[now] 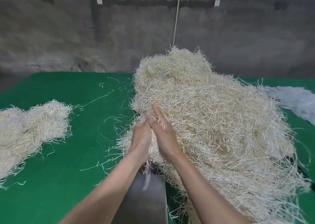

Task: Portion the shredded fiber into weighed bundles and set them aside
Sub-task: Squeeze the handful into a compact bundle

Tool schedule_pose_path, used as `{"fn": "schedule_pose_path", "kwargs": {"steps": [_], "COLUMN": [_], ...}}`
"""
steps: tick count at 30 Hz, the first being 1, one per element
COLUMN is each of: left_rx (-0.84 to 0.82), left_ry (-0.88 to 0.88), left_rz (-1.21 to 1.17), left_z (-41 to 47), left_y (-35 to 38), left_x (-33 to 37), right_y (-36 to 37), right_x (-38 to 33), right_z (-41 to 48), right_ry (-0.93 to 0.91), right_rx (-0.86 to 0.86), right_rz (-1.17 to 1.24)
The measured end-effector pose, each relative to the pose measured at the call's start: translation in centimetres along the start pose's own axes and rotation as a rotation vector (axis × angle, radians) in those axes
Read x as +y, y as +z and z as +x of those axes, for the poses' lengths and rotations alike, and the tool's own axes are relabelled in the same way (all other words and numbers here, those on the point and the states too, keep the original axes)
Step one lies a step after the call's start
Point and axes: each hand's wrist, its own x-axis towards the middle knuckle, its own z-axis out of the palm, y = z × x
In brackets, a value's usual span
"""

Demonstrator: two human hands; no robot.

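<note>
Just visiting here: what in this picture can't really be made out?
Head view:
Fiber clump: mostly hidden between the left hand and right hand.
Steel plate: cut by the bottom edge, part-covered by the fiber pile; no readout shows.
Set-aside bundles: run off the left edge, uncountable.
Pale heap far right: blurred, unidentifiable.

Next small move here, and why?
Probably lower the clump onto the metal pan: the left hand and right hand press it between flat palms by the pan's far end, with strands dangling over it.
</note>
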Motion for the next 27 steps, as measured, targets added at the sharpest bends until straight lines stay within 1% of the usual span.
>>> {"fn": "schedule_pose_path", "kwargs": {"steps": [2,3,4,5,7,8,9,10,11,12,13,14,15,16,18,20,22,23,25,26,27], "left_rx": [0.136,0.212,0.254,0.235,0.007,-0.082,-0.118,-0.093,-0.058,0.025,0.143,0.224,0.24,0.178,0.052,0.022,-0.012,0.004,0.168,0.218,0.21], "left_ry": [0.174,0.199,0.18,0.083,-0.205,-0.283,-0.31,-0.299,-0.281,-0.258,-0.233,-0.196,-0.144,-0.093,0.013,0.092,0.147,0.173,0.205,0.216,0.228], "left_rz": [-0.022,-0.017,-0.006,-0.02,-0.186,-0.24,-0.275,-0.305,-0.357,-0.379,-0.355,-0.319,-0.305,-0.273,-0.078,0.111,0.101,0.048,-0.059,-0.081,-0.068], "left_z": [0.9,1.3,1.6,1.6,0.1,-0.7,-1.3,-1.2,-0.7,0.3,1.1,1.9,2.1,1.6,0.2,-0.2,0.5,1.2,2.1,2.0,1.8], "left_y": [-0.3,-0.3,-0.4,-0.4,-0.1,0.2,0.5,0.6,0.7,0.5,0.2,-0.2,-0.4,-0.2,0.4,0.8,0.5,0.1,-0.4,-0.3,0.0], "left_x": [0.8,0.9,0.7,0.2,-1.1,-2.0,-2.8,-3.1,-2.8,-2.3,-1.5,-1.2,-1.1,-1.1,-2.3,-2.4,-1.1,-0.7,-0.7,-1.2,-2.0], "right_y": [2.1,2.7,2.8,2.4,0.7,-0.2,-0.8,-0.8,-0.3,0.5,1.3,1.8,1.8,1.3,-0.3,-1.7,-1.1,-0.1,1.7,1.8,1.2], "right_x": [0.4,0.7,1.0,1.1,0.6,0.6,0.8,1.1,1.3,2.0,3.0,3.5,3.6,3.2,1.7,0.5,1.0,1.6,2.3,2.5,2.2], "right_z": [-1.9,-2.5,-2.4,-1.9,0.4,1.3,1.7,1.4,0.5,-0.8,-2.0,-2.9,-3.1,-2.4,-0.4,0.8,-0.1,-1.0,-2.5,-2.4,-1.8], "right_ry": [-0.11,-0.125,-0.102,-0.026,0.218,0.316,0.347,0.3,0.177,0.035,-0.073,-0.145,-0.184,-0.2,-0.144,-0.043,-0.032,-0.055,-0.106,-0.093,-0.058], "right_rx": [0.068,0.139,0.216,0.284,0.408,0.46,0.492,0.503,0.486,0.442,0.391,0.338,0.306,0.308,0.26,0.171,0.071,0.05,0.01,-0.002,0.002], "right_rz": [-0.021,0.003,0.076,0.176,0.427,0.506,0.494,0.4,0.225,0.045,-0.1,-0.211,-0.292,-0.347,-0.354,-0.224,-0.082,-0.079,-0.175,-0.188,-0.155]}}
